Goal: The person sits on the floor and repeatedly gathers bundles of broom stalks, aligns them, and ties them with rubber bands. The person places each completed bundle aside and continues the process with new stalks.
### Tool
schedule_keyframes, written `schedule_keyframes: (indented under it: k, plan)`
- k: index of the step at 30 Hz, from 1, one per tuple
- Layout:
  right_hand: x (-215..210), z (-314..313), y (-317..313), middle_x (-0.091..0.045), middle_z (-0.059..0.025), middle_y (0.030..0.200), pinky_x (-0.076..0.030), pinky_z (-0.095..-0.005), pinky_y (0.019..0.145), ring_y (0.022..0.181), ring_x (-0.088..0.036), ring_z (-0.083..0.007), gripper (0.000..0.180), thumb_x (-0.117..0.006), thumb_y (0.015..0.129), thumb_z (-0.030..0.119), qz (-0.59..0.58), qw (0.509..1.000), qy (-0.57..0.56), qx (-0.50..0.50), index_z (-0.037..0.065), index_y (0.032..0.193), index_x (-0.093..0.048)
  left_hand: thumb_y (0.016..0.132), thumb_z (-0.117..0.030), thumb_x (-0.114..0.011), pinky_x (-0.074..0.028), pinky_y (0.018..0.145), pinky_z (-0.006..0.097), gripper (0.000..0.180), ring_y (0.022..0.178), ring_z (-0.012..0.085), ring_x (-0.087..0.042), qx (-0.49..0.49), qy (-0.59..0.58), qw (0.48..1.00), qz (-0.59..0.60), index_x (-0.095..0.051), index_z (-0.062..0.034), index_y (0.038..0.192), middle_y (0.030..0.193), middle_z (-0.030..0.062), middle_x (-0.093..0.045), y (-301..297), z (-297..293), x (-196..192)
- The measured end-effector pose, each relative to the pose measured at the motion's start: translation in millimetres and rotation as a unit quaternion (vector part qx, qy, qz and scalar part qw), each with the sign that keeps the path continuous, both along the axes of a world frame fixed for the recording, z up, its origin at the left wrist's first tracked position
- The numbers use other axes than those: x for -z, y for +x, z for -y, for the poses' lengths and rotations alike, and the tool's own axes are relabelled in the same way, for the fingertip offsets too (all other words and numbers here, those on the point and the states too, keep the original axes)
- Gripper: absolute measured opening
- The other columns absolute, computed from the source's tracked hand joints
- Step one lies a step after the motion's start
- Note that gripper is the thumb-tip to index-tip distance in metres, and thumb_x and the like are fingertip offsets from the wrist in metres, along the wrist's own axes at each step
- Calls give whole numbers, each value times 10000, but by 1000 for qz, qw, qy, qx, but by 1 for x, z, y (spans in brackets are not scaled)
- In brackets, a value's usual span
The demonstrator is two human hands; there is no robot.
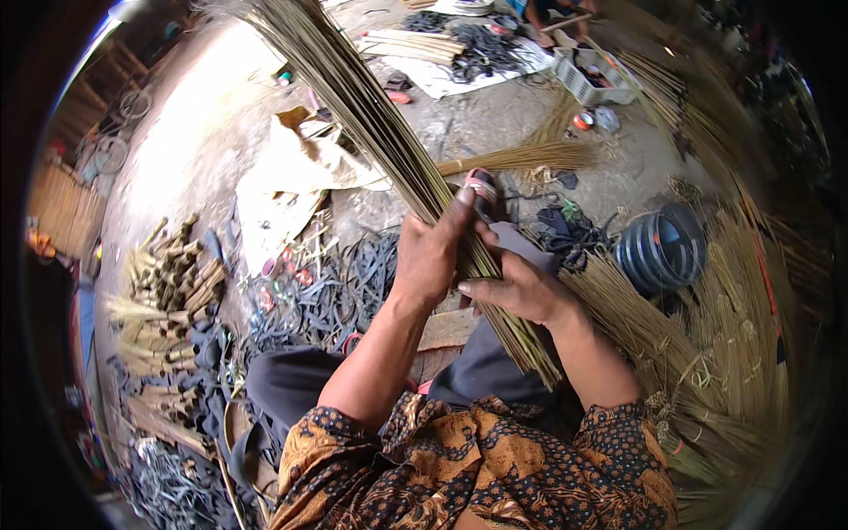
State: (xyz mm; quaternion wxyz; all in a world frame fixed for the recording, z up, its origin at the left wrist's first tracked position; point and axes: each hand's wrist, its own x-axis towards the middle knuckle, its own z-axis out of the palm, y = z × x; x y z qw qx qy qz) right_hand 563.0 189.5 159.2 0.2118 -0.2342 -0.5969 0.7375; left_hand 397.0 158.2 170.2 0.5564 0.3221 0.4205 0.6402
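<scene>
A long bundle of thin broom sticks [380,132] slants across my lap, its cut ends near my right knee and its far end rising to the upper left. My left hand [431,256] is closed round the bundle, thumb lying along the top. Lower down, my right hand [521,287] wraps the same bundle from the right side, thumb across it. The palms and the undersides of the fingers are hidden by the sticks. Below the bundle, a wooden board [449,330] shows between my legs.
Black rubber strips [353,287] litter the floor at left, beside a pile of short stick bundles [190,283]. A dark bucket [661,249] and heaps of loose broom sticks [729,327] stand at right. Farther off are a finished-looking broom bundle [530,157], a white crate [601,78] and another person's hand.
</scene>
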Motion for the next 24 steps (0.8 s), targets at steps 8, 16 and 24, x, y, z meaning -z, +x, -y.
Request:
schedule_keyframes:
  k: [8, 16, 24]
  plan:
    - [29, 20, -51, -638, -45, 743, -511, -406, 705, 750, -642, -195, 318, -785, 841, 268, 101, 978, 146, -111, 8, 940, -630, 959, -324, -770, -587, 590, 324, 418, 647, 185, -672, -127, 107, 975, 151, -547, -36, 1164, 838, 88, -666, -41, 32, -13]
    - [-15, -1, -95, -368, -400, 1545, -377, -538, 1195, 1478, -385, -449, 1437, -708, 681, 888, 34, 974, 222, 28, -138, 1567, -231, 964, -246, -772, -500, 541, 250, 233, 594, 71, -604, -104, 39, 977, -181, -653, -53, 910, 724, -8, -649, -79, 56, 28]
    - [19, 27, -129, -587, 53, 668, -411, -218, 506, 575, -529, -21, 202, -692, 1010, 203, -113, 943, 260, 177, 13, 1069, -724, 862, -106, -780, -532, 740, 300, 246, 821, 97, -629, -63, 42, 969, -234, -675, 11, 1051, 890, 32, -713, -44, 81, 118]
